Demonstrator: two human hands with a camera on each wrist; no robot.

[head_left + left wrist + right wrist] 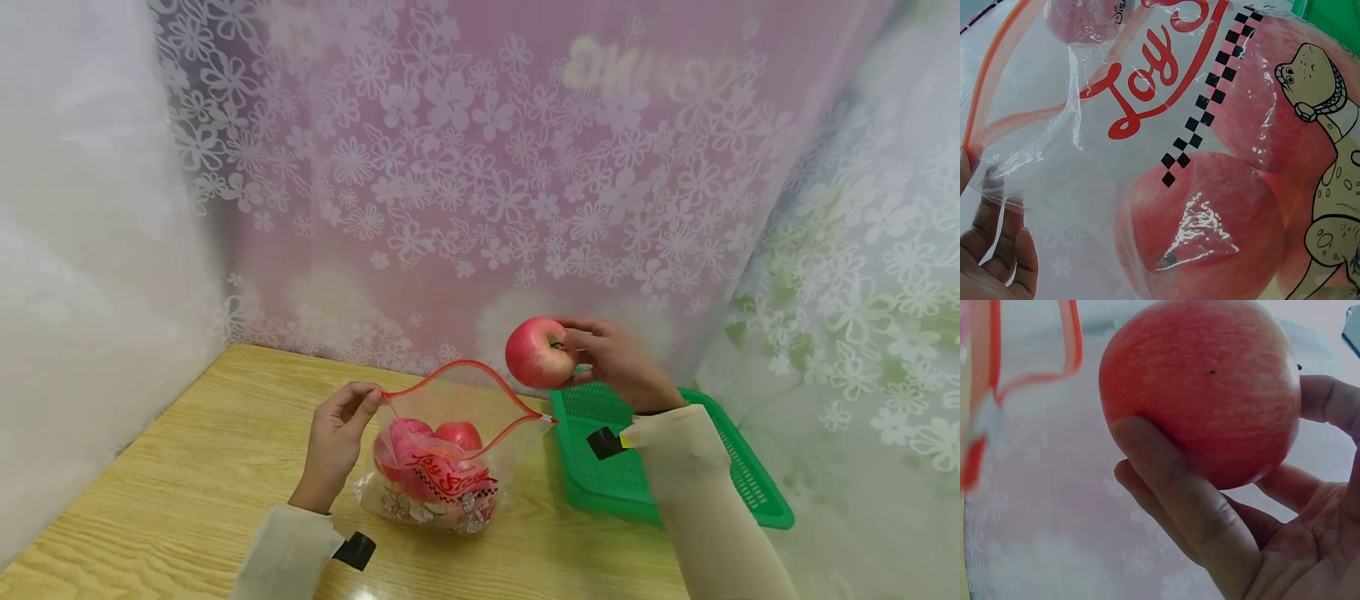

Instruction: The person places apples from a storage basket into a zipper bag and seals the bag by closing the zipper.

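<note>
My left hand (339, 437) pinches the left corner of a clear zip bag (442, 500) by its red-edged mouth, which gapes wide. Inside the bag lie several red apples (459, 435), pressed against the printed film in the left wrist view, where the fingers (1007, 250) show at the bag's edge. Up and to the right of the bag mouth, my right hand (618, 358) grips a red apple (536, 354) with fingers and thumb around it. The right wrist view shows that apple (1200, 394) close up, with the bag's white slider (986, 419) at left.
A green plastic basket (607, 487) stands on the wooden table (172, 467) to the right, partly hidden by my right arm. Behind the table hangs a pink flowered curtain (450, 208), with pale sheeting at both sides.
</note>
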